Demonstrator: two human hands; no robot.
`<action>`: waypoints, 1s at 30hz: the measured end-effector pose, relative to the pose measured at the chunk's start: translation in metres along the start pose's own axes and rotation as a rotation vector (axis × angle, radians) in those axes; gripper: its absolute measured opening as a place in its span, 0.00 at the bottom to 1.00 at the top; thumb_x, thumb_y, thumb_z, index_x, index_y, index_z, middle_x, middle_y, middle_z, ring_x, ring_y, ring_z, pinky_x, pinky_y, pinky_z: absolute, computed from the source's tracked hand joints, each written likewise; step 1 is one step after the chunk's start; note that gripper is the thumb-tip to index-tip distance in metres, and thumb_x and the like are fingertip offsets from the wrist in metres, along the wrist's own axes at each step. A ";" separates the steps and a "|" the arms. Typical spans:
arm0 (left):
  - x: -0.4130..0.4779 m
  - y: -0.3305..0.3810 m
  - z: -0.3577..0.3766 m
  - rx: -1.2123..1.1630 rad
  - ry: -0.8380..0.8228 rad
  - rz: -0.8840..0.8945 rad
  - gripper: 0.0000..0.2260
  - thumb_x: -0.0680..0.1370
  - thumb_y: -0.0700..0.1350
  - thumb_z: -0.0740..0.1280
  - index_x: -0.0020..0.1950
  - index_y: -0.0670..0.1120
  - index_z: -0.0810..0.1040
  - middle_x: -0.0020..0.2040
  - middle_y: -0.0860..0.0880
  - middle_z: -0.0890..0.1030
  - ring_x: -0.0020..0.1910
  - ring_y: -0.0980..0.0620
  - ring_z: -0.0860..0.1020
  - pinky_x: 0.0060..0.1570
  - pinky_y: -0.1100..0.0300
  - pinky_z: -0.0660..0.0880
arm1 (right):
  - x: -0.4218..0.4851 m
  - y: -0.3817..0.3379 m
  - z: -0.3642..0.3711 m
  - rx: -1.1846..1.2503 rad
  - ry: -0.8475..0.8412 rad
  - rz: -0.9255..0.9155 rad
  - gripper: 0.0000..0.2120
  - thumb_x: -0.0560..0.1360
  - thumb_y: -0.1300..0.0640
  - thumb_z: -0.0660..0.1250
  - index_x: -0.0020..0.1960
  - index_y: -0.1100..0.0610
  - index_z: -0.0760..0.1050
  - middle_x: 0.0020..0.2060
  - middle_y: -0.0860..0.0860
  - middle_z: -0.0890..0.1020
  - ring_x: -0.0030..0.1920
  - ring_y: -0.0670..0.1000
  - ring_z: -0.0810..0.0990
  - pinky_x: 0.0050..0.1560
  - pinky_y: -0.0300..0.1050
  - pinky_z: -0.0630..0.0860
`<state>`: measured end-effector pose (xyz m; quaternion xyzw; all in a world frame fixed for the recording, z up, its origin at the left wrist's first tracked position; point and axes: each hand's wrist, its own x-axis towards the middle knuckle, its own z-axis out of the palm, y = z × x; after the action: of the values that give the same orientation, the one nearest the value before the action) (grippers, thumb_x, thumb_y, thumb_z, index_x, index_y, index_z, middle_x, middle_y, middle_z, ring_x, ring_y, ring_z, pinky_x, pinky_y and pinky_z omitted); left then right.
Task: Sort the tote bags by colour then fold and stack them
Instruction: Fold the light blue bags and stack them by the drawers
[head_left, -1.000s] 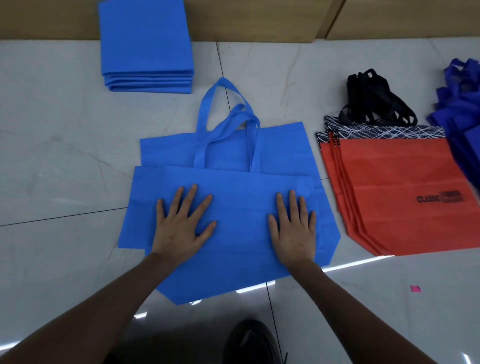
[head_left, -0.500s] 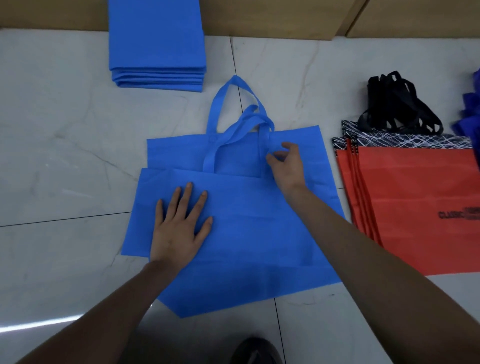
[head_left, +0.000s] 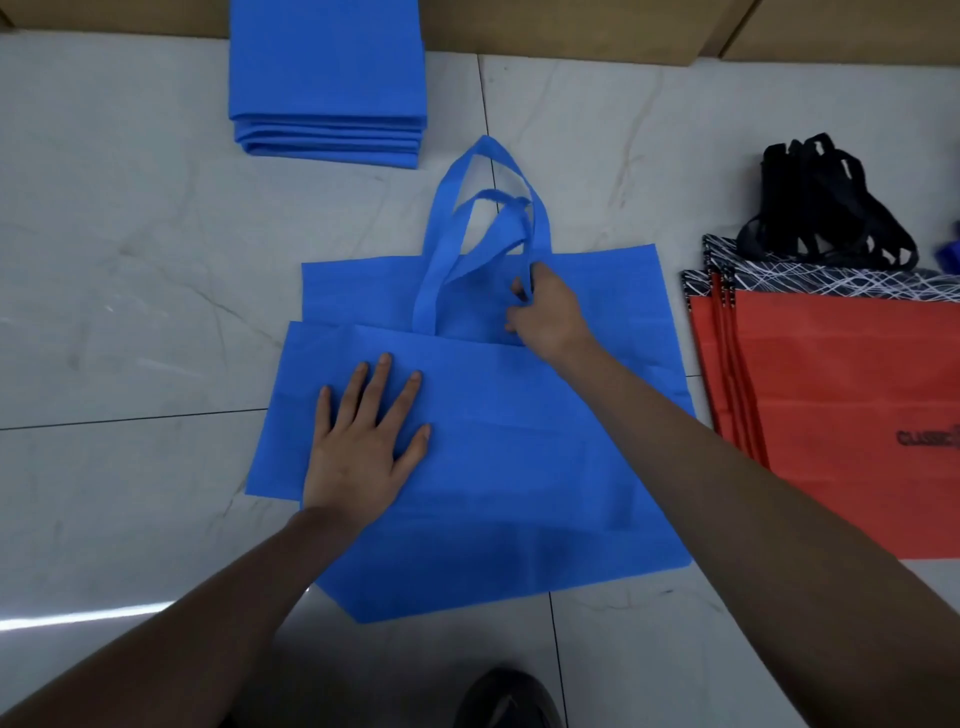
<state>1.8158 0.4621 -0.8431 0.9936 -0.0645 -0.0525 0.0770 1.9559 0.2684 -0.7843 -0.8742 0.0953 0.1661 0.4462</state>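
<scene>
A light blue tote bag (head_left: 519, 467) lies flat on the pale tiled floor, its lower part folded up over its middle. My left hand (head_left: 363, 441) presses flat on the folded part, fingers spread. My right hand (head_left: 545, 312) pinches the bag's blue handles (head_left: 483, 228) near their right base. A stack of folded blue bags (head_left: 327, 83) sits at the back left. Several red bags (head_left: 841, 405) with black patterned tops and black handles (head_left: 826, 208) lie in a pile at the right.
A wooden panel (head_left: 571, 26) runs along the back edge of the floor. A dark blue bag's edge (head_left: 953, 249) peeks in at the far right. A dark shoe (head_left: 509, 696) shows at the bottom. Bare floor (head_left: 130, 286) lies to the left.
My right hand left the folded part, moved up to the handles and now pinches them. My left hand stayed pressed on the bag. The view shifted slightly.
</scene>
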 end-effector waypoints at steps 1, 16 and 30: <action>0.000 0.000 0.000 0.000 -0.003 -0.003 0.27 0.78 0.61 0.47 0.76 0.54 0.56 0.77 0.48 0.56 0.74 0.46 0.55 0.70 0.41 0.52 | -0.004 -0.005 -0.004 0.105 0.024 -0.002 0.10 0.73 0.71 0.60 0.47 0.58 0.65 0.41 0.50 0.70 0.43 0.52 0.74 0.37 0.42 0.76; 0.003 0.005 -0.004 -0.050 -0.043 -0.071 0.28 0.78 0.62 0.43 0.76 0.52 0.57 0.77 0.47 0.54 0.75 0.45 0.53 0.71 0.42 0.50 | -0.175 0.073 0.063 -0.680 0.175 -0.568 0.21 0.69 0.62 0.55 0.59 0.61 0.74 0.50 0.57 0.79 0.58 0.59 0.75 0.63 0.53 0.69; -0.020 -0.054 -0.039 -0.220 -0.042 -0.046 0.36 0.73 0.67 0.41 0.74 0.49 0.63 0.76 0.50 0.57 0.76 0.50 0.50 0.72 0.49 0.42 | -0.136 0.084 0.071 -0.939 0.190 -0.596 0.19 0.77 0.48 0.56 0.59 0.55 0.78 0.56 0.53 0.72 0.60 0.61 0.73 0.54 0.62 0.75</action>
<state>1.8074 0.5231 -0.8114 0.9790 -0.0372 -0.0816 0.1832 1.7889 0.2791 -0.8350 -0.9792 -0.2001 -0.0218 0.0262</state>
